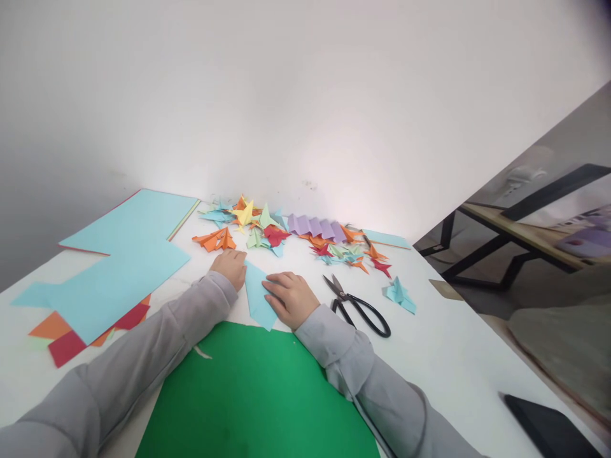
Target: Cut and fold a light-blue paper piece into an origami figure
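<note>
A light blue folded sheet of paper [260, 299] lies on the white table between my hands, its lower end tapering to a point. My left hand [230, 268] is closed at the paper's upper left corner, with its fingertips partly hidden. On the paper's right edge rests my right hand [293, 299], fingers stretched out and lying on the sheet. Black-handled scissors [358, 305] lie just right of that hand, blades slightly apart. Beneath my forearms is a green sheet [252, 394]. Orange folded paper pieces [214, 240] sit just beyond my left hand.
Several colourful folded paper shapes [245, 215] and a purple pleated strip [316, 228] line the wall side. Large light blue sheets [119, 280] lie at left, with red and orange scraps [67, 346] around them. A blue folded piece [400, 294] and a black device [548, 426] are at right.
</note>
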A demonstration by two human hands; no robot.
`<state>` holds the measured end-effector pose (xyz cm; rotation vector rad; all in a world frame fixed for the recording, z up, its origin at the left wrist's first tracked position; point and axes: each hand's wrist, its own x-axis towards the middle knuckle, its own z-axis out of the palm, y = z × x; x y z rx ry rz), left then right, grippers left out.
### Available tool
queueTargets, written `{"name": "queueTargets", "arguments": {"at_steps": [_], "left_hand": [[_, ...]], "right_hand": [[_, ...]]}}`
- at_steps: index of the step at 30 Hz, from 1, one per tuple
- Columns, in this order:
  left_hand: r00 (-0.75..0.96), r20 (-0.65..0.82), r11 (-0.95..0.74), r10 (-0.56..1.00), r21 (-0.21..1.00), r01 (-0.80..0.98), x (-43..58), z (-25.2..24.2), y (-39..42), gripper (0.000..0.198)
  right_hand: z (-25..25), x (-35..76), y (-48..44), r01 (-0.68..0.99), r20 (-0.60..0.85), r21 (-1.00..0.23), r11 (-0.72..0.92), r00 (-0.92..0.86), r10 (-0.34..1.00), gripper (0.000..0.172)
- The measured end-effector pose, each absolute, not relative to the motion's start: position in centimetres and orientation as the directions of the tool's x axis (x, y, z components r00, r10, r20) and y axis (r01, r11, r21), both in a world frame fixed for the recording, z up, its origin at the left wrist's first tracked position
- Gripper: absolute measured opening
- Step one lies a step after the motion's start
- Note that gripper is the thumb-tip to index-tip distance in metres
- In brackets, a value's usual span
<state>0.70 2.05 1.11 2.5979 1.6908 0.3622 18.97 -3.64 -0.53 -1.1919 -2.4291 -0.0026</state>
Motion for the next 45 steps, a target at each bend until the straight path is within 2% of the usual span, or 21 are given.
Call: {"name": "queueTargets", "arguments": {"at_steps": [5, 8, 11, 12, 14, 18, 21, 23, 25, 28, 31, 34, 37, 40, 45], "left_hand": [[0.37, 0.254, -0.433, 0.894, 0.273, 0.859, 0.3, 0.6, 2.3, 0.047], [0.278, 0.307, -0.405, 0.91, 0.524, 0.749, 0.2, 0.3, 2.7, 0.05], [0.15, 0.243, -0.285, 0.958, 0.848, 0.447, 0.0, 0.3, 3.1, 0.051], [0.122, 0.212, -0.241, 0.97, 0.917, 0.319, 0.0, 0.3, 3.2, 0.05], [0.082, 0.179, -0.186, 0.98, 0.979, 0.086, -0.1, 0.4, 3.4, 0.047], [-0.003, 0.129, -0.126, 0.992, 0.965, -0.231, -0.1, 0.4, 3.4, 0.045], [-0.043, 0.025, -0.04, 0.999, 0.912, -0.408, -0.2, 0.4, 3.5, 0.045], [-0.063, -0.015, -0.019, 0.998, 0.862, -0.506, -0.2, 0.5, 3.7, 0.042], [-0.085, -0.029, -0.025, 0.996, 0.817, -0.577, -0.3, 0.5, 3.8, 0.037], [-0.088, -0.041, -0.024, 0.995, 0.777, -0.629, -0.3, 0.5, 3.9, 0.031], [-0.042, -0.054, 0.014, 0.998, 0.767, -0.642, -0.3, 0.5, 3.7, 0.03], [0.088, -0.052, 0.094, 0.995, 0.792, -0.603, -0.5, 0.9, 3.2, 0.032], [0.336, -0.078, 0.248, 0.939, 0.83, -0.5, -0.6, 1.7, 2.5, 0.04], [0.486, -0.1, 0.327, 0.868, 0.851, -0.41, -0.3, 2.1, 2.0, 0.04], [0.376, -0.127, 0.247, 0.918, 0.924, -0.291, 0.3, 1.3, 1.8, 0.036]], "right_hand": [[-1.2, 19.4, -3.3, 0.758, 0.434, -0.265, 0.595, -0.457, 0.776, 0.045], [-1.6, 19.6, -3.0, 0.768, 0.452, -0.316, 0.557, -0.394, 0.8, 0.05], [-1.9, 19.7, -2.8, 0.759, 0.45, -0.354, 0.546, -0.374, 0.811, 0.05], [-2.0, 19.7, -2.7, 0.751, 0.452, -0.376, 0.542, -0.362, 0.815, 0.05], [-2.1, 19.8, -2.6, 0.722, 0.46, -0.456, 0.521, -0.31, 0.832, 0.051], [-2.2, 19.9, -2.4, 0.566, 0.418, -0.734, 0.375, -0.059, 0.907, 0.06], [-1.9, 19.8, -2.3, 0.246, 0.304, -0.93, 0.272, 0.106, 0.947, 0.065], [-1.4, 19.6, -2.5, -0.012, 0.204, -0.978, 0.206, 0.108, 0.973, 0.067], [-0.8, 19.1, -2.8, -0.197, 0.087, -0.975, 0.101, 0.079, 0.993, 0.067], [-0.1, 18.2, -3.2, -0.343, -0.034, -0.939, -0.005, 0.078, 0.996, 0.059], [0.6, 17.5, -3.3, -0.391, -0.068, -0.92, 0.0, 0.161, 0.985, 0.045], [1.5, 17.4, -2.5, -0.451, -0.093, -0.891, 0.054, 0.298, 0.95, 0.034], [2.5, 17.5, -1.5, -0.555, -0.169, -0.83, 0.048, 0.332, 0.928, 0.029], [2.5, 17.2, -0.9, -0.56, -0.14, -0.828, 0.023, 0.247, 0.959, 0.024], [0.9, 16.7, -1.2, -0.477, -0.032, -0.876, 0.066, 0.195, 0.98, 0.019]]}}
